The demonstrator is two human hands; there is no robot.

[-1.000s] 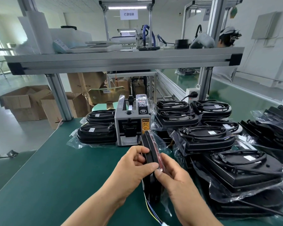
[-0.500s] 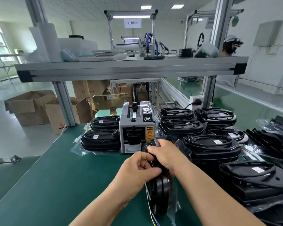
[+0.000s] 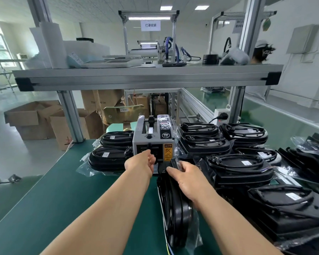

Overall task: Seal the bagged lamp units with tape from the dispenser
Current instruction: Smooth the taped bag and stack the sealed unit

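the left hand point(image 3: 141, 162) reaches out to the front of the tape dispenser point(image 3: 153, 138). its fingers are curled at the dark slot where the tape comes out. the fingertips are hidden there, so i cannot tell if they have hold of any tape. the right hand point(image 3: 187, 179) is just beside the left hand, a bit nearer. its fingers and thumb are bent round the top of a bagged lamp unit point(image 3: 175, 214) and hold it. the lamp stands up on its edge on the green table point(image 3: 63, 199), under the right hand and wrist, with its top close to the dispenser's front. to the right of the right hand lie many more bagged lamps point(image 3: 237, 168) in piles. to the left of the left hand, beside the dispenser, lie two more lamps in bags point(image 3: 109, 159). past both hands, above the dispenser, runs a grey metal shelf point(image 3: 136, 76).
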